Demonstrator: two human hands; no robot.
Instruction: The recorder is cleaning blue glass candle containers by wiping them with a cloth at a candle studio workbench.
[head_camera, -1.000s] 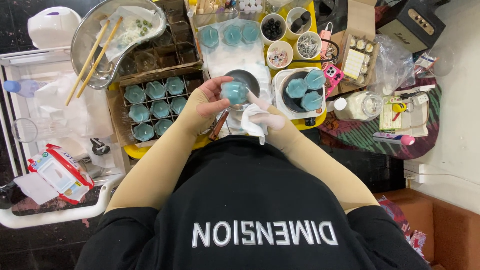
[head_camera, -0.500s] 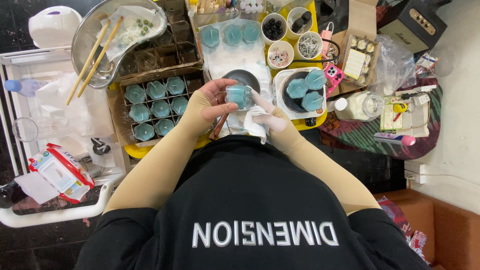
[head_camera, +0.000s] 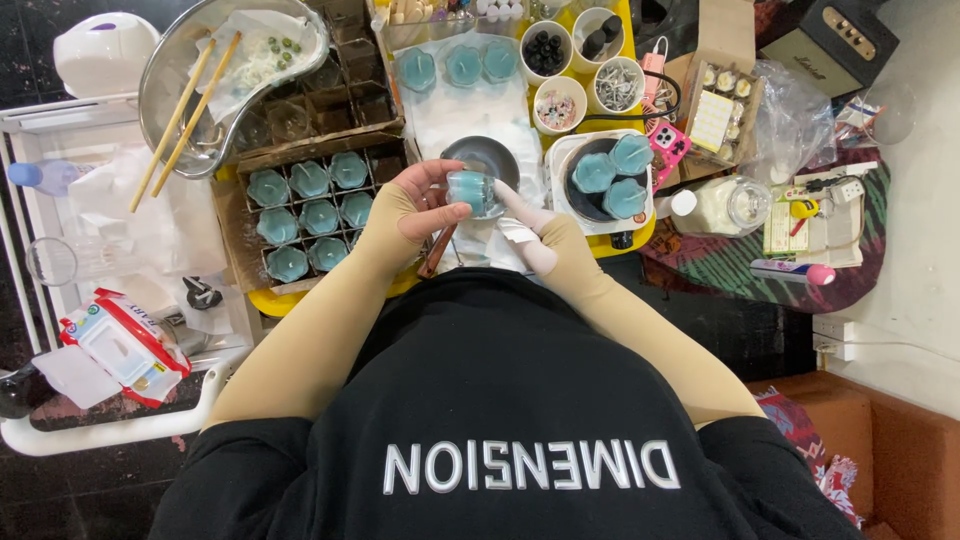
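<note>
My left hand (head_camera: 425, 200) grips a small glass cup of pale blue wax (head_camera: 471, 190), held tilted just above the table's near edge. My right hand (head_camera: 528, 222) holds a crumpled white tissue (head_camera: 517, 231) and presses it against the cup's side with a finger. Both forearms wear beige sleeves. Behind the cup sits a dark round bowl (head_camera: 481, 155) on white paper. A cardboard divider box (head_camera: 300, 205) to the left holds several more blue wax cups in its cells.
A white tray (head_camera: 563, 160) with a dark pan holding three blue cups stands to the right. Small bowls of beads (head_camera: 560, 104) sit behind. A steel bowl with chopsticks (head_camera: 190, 95) lies at the far left. A glass jar (head_camera: 725, 205) and clutter lie at right.
The cup has turned in my left hand, from opening-up to lying on its side. My right hand has shifted with the tissue against it.
</note>
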